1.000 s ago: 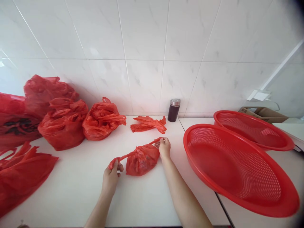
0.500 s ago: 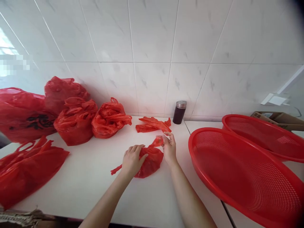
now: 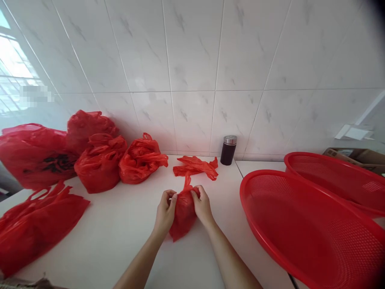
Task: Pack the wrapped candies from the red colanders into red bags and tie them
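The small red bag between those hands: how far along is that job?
Already done, it seems: the small bag is drawn in at the top, a strip of plastic sticking up. In hand: the left hand and right hand pinch its upper sides. Left, perhaps: securing the top, as no finished knot can be made out. A limp bag lies beyond, possibly unused.

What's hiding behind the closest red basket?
Behind the closest basket is another red basket, then a cardboard box. Part of the second basket's near side is covered.
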